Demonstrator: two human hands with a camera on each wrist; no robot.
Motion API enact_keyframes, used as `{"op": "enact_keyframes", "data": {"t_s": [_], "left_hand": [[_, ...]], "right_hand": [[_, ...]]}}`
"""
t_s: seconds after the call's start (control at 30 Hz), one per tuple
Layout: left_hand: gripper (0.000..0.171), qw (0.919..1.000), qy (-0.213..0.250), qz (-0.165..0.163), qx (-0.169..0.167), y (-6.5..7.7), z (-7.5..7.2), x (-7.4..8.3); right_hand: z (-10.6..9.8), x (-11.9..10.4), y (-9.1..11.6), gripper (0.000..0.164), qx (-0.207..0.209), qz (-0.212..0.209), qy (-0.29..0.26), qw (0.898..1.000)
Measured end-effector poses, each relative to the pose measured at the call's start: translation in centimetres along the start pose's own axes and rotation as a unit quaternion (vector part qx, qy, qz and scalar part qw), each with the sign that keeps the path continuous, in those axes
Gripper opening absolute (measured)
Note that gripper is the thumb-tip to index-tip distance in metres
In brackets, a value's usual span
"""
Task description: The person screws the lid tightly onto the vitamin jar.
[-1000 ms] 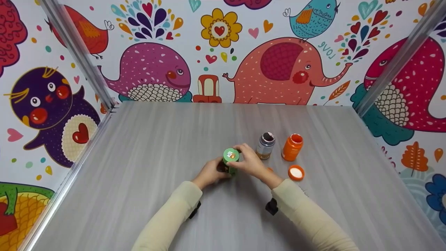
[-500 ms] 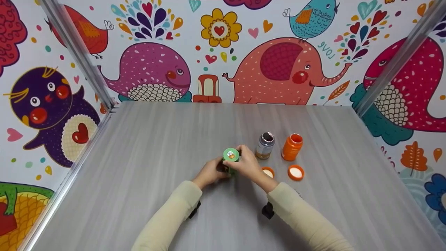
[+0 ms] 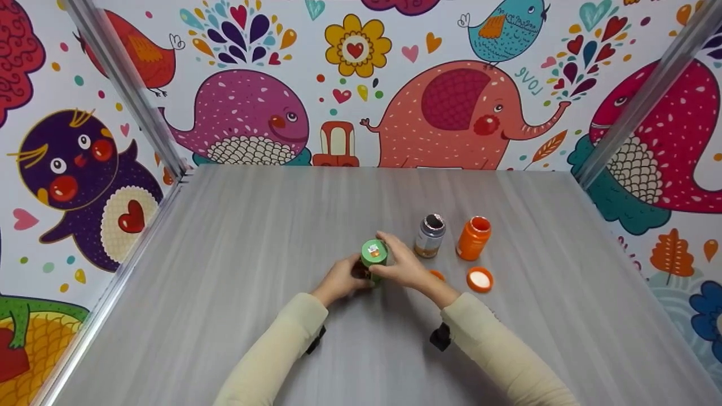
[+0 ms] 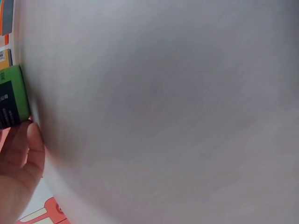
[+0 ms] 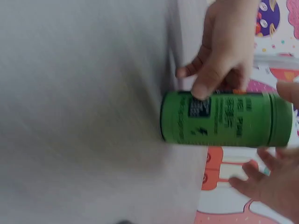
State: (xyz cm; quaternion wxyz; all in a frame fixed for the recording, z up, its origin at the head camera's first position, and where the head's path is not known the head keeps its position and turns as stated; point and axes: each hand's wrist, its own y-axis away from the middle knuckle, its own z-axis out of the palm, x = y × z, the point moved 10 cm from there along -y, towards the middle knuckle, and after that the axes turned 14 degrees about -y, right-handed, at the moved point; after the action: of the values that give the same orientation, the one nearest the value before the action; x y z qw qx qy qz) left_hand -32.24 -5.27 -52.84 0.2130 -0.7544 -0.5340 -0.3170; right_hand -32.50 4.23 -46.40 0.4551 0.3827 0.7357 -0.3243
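A green bottle with dark label patches stands upright in front of me, its round green lid on top. My left hand grips the bottle's body low down, thumb across the near side in the right wrist view. Around the lid is my right hand, thumb at the near edge and fingers reaching behind. In the right wrist view the right hand's fingers are spread and apart from the lid. The left wrist view catches only the bottle's green and black side and part of the left hand.
Right of the hands stand an uncapped grey bottle and an uncapped orange bottle. An orange cap lies white inside up; another orange cap is mostly hidden by the right hand. Cartoon-printed walls border the grey table.
My right hand turned around the lid, covering less of the nearer orange cap, then swung back with its fingers wider. The left hand and bottle have stayed in place.
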Motion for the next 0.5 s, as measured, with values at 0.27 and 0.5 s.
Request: {"op": "enact_keyframes", "data": {"t_s": [0.27, 0.5], "left_hand": [[0.058, 1.0, -0.008, -0.001, 0.001, 0.04, 0.05, -0.03], [0.056, 0.9999, -0.015, -0.001, 0.005, 0.07, -0.1, 0.05]], "right_hand": [[0.49, -0.65, 0.32, 0.061, -0.101, -0.044, -0.024, 0.994], [0.56, -0.98, 0.19, 0.055, -0.109, -0.063, -0.004, 0.992]]}}
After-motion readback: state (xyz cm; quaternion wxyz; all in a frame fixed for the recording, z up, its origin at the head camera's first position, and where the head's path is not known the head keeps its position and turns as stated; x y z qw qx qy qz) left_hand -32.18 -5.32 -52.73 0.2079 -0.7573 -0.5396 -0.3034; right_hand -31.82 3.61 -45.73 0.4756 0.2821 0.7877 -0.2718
